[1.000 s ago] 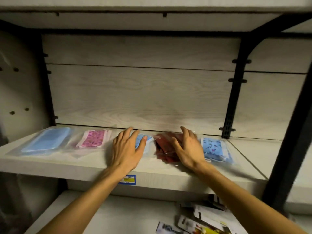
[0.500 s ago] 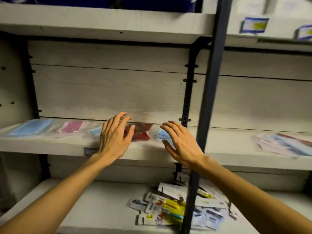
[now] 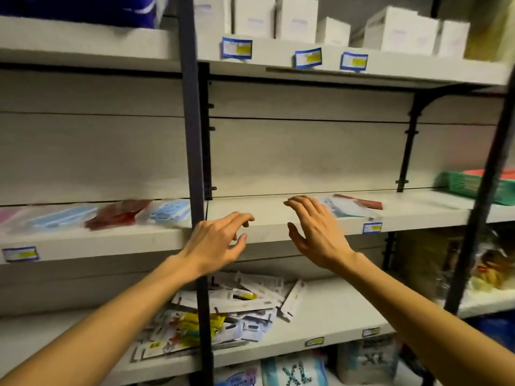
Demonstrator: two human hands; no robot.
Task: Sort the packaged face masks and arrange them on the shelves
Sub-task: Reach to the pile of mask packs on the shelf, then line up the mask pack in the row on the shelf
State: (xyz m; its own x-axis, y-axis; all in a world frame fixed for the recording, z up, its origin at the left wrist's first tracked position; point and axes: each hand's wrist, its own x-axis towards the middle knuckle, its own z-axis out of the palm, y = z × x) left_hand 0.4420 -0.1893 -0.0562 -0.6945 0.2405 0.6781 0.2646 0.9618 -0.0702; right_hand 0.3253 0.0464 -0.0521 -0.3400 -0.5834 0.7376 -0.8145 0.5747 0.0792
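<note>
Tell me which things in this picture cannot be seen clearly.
- Head view: price labels too small and blurred to read.
- Mask packs on the right shelf section: partly hidden by the right hand.
- Pink pack: cut off by the left edge.

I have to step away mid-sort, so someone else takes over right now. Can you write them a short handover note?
Left hand and right hand: both empty, fingers loosely spread in front of the middle shelf, touching nothing.
Done: a row of packets lies on the left section: light blue masks, red masks, patterned blue masks.
Left: a loose pile of mask packets, blue with a red one at the back, lies on the right section just beyond the right hand; it looks unsorted. Sort it by kind and line it up.
</note>
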